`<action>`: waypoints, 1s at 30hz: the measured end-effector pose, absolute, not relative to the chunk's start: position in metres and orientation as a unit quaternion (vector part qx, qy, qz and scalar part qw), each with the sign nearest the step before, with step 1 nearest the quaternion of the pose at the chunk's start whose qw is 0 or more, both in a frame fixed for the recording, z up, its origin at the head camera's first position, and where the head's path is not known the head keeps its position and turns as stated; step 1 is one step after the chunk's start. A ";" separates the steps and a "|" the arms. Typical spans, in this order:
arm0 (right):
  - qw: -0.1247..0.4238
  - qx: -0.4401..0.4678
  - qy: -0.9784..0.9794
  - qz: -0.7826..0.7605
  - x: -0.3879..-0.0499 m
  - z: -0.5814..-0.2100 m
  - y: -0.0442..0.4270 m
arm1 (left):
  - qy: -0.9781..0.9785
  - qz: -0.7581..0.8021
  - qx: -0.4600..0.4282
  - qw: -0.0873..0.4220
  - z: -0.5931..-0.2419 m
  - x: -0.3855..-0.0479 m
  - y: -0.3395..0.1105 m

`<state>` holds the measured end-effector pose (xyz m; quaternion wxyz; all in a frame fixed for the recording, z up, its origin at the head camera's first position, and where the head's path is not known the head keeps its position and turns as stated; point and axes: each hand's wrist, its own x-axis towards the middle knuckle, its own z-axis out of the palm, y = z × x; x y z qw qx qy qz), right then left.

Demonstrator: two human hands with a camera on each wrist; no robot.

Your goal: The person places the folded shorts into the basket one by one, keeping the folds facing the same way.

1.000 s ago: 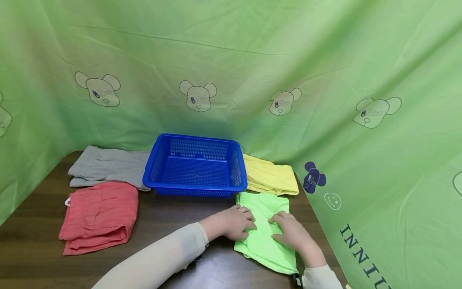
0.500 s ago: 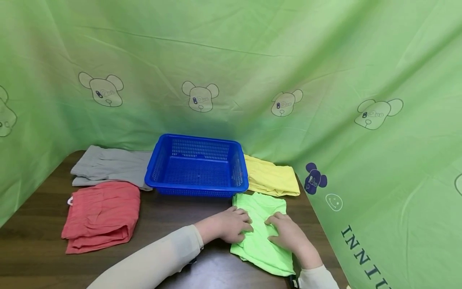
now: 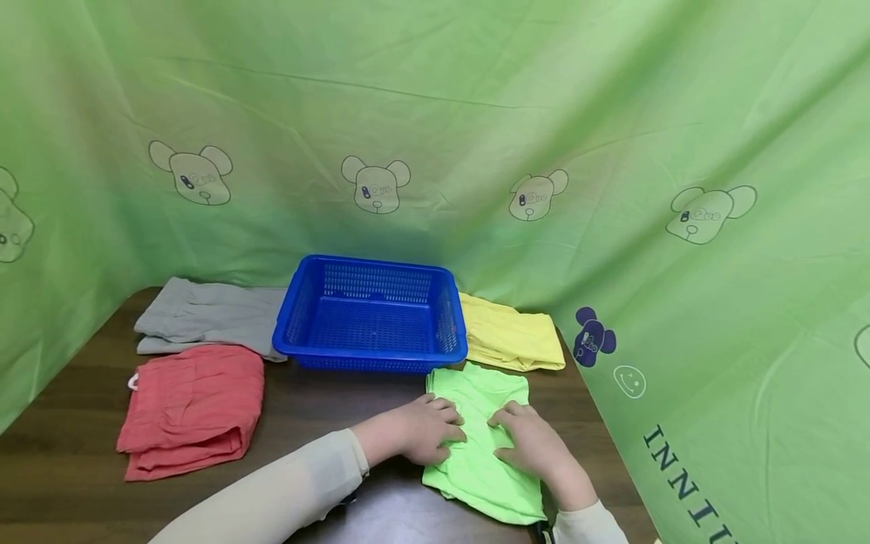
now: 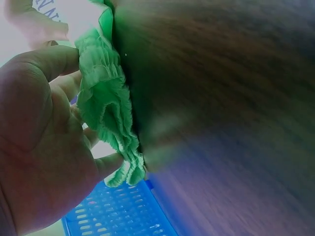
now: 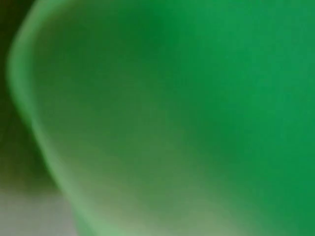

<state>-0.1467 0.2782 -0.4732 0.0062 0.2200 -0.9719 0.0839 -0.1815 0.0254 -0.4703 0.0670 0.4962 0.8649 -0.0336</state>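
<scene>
Folded neon green shorts (image 3: 479, 468) lie on the table in front of the basket's right end. Over their left side rests my left hand (image 3: 428, 429), fingers spread and bent a little. My right hand (image 3: 533, 446) presses on the right part of the cloth, fingers pointing left. In the left wrist view, the thumb and fingers of my left hand (image 4: 44, 128) touch the shorts' gathered waistband (image 4: 106, 88), the palm off the cloth. Blurred green cloth (image 5: 147, 108) fills most of the right wrist view and hides my right fingers there.
A blue plastic basket (image 3: 370, 353) stands at the back. Folded yellow clothing (image 3: 516, 340) lies to its right, partly behind it. At the left are folded grey clothing (image 3: 211, 313) and a red folded garment (image 3: 193, 408) with a white cord loop. A green curtain (image 3: 435, 98) surrounds the table.
Both hands have slid left across the table, and the green shorts have moved left with them, slightly toward the front. The basket and the other garments stay in place.
</scene>
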 end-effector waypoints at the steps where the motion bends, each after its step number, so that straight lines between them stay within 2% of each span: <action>1: 0.005 0.220 -0.972 0.082 -0.147 -0.474 0.277 | 0.865 -0.033 0.497 0.065 -0.471 -0.181 0.023; 30: 0.007 0.275 -0.960 0.043 -0.145 -0.471 0.242 | 0.867 -0.016 0.492 0.074 -0.466 -0.172 -0.019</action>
